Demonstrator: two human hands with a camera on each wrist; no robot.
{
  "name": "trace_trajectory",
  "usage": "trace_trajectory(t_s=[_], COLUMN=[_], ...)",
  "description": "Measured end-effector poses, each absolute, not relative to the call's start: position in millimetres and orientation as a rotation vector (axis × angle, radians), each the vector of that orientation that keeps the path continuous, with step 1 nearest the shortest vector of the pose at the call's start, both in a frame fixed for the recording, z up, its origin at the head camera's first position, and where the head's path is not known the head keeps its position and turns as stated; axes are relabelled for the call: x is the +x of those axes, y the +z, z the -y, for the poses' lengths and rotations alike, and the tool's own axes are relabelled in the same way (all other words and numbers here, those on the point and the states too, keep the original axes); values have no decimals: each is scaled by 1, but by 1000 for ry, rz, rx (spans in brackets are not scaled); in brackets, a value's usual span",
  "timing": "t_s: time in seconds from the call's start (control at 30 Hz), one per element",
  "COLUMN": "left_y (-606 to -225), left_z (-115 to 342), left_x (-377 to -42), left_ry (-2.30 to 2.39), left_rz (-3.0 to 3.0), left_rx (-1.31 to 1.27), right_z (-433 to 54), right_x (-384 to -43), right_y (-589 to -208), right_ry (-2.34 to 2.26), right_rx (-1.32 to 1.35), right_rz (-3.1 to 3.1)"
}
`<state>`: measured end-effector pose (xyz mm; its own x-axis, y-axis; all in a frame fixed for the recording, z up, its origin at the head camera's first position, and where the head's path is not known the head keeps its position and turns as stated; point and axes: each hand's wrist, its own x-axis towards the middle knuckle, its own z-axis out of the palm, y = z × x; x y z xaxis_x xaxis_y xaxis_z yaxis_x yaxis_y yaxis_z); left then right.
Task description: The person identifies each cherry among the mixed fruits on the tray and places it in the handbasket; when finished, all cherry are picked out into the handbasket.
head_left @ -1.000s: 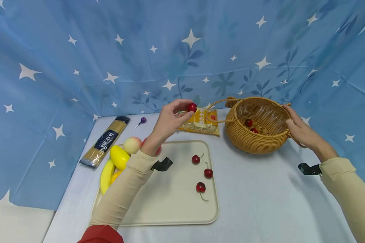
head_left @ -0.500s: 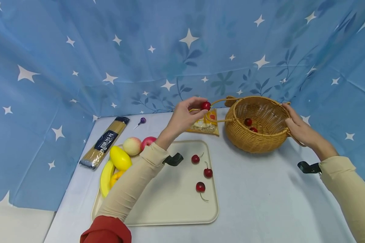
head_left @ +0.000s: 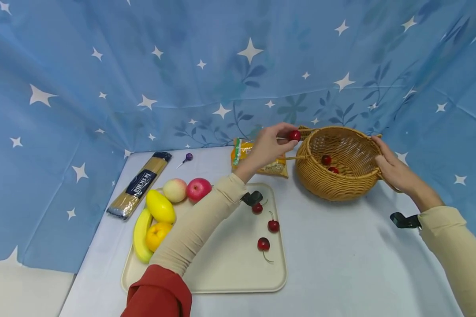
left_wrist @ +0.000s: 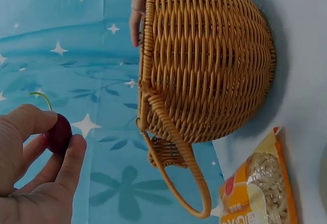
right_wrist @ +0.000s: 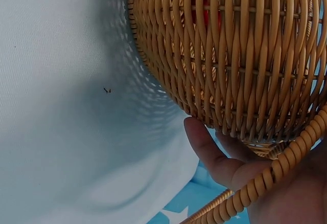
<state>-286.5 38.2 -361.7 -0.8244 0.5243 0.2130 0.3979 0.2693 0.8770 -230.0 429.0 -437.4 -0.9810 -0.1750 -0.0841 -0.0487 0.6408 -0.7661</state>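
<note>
My left hand (head_left: 270, 144) pinches a dark red cherry (head_left: 295, 135) between thumb and fingers, just left of the wicker basket's (head_left: 333, 187) rim and over its left handle. In the left wrist view the cherry (left_wrist: 60, 135) has a thin green stem. My right hand (head_left: 396, 169) grips the basket's right rim; the right wrist view has its fingers against the woven wall, beside the looped handle (right_wrist: 265, 183). Two cherries (head_left: 326, 160) lie inside the basket. On the beige tray (head_left: 230, 277), several fruits remain apart from three stemmed cherries (head_left: 273, 226) along its right side.
At the tray's left are a banana (head_left: 141, 237), an orange fruit (head_left: 157, 235), a yellow lemon-like fruit (head_left: 160, 207), a pale peach (head_left: 175, 190) and a red apple (head_left: 198, 189). Behind lie a spaghetti pack (head_left: 139, 187), a purple lollipop (head_left: 188, 157) and a yellow food bag (head_left: 275, 168).
My left hand has carried the cherry rightward, from above the yellow food bag to the basket's left rim. The right hand and the basket have stayed in place.
</note>
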Motion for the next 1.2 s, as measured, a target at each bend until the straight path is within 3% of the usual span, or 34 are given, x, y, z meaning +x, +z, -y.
trace_trajectory(t_s=[0.57, 0.97, 1.2], left_y=[-371, -383, -386], left_z=[-102, -148, -149], left_x=[-286, -278, -275], left_ry=[1193, 699, 730], left_rz=[-2581, -2719, -2725], left_rx=[1193, 1161, 1128], right_z=[-427, -426, -426], right_x=[-229, -229, -229], right_y=[-439, -438, -439], right_ry=[-1293, -1281, -1280], right_rx=[-186, -175, -185], right_rz=[-2721, -2725, -2745])
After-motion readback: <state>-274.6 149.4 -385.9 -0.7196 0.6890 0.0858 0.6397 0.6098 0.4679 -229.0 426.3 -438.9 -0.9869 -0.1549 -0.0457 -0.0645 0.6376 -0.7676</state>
